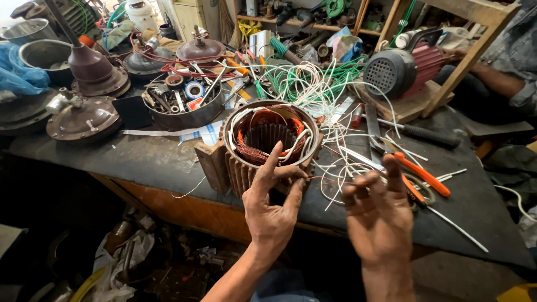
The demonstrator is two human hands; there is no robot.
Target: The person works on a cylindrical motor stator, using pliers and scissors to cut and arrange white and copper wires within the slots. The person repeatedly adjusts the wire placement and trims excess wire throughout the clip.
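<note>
red motor (400, 67) | orange pliers (417, 170) | parts bowl (184, 109) | steel bowls (47, 53)

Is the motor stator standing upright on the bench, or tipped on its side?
Upright: the stator sits with its bore facing up, copper windings ringing the open top. The left hand touches its near rim.

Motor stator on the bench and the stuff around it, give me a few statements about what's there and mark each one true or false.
1. The left hand has its fingers at the rim of the motor stator. True.
2. The right hand grips the orange-handled pliers. False: it is raised with fingers spread and holds nothing; the pliers lie on the bench behind it.
3. The stator holds copper windings with white sleeving. True.
4. The round tray of small parts sits right of the stator. False: it sits to its left, farther back.
5. A grey-and-red motor rests on a wooden stand at the right. True.
</note>
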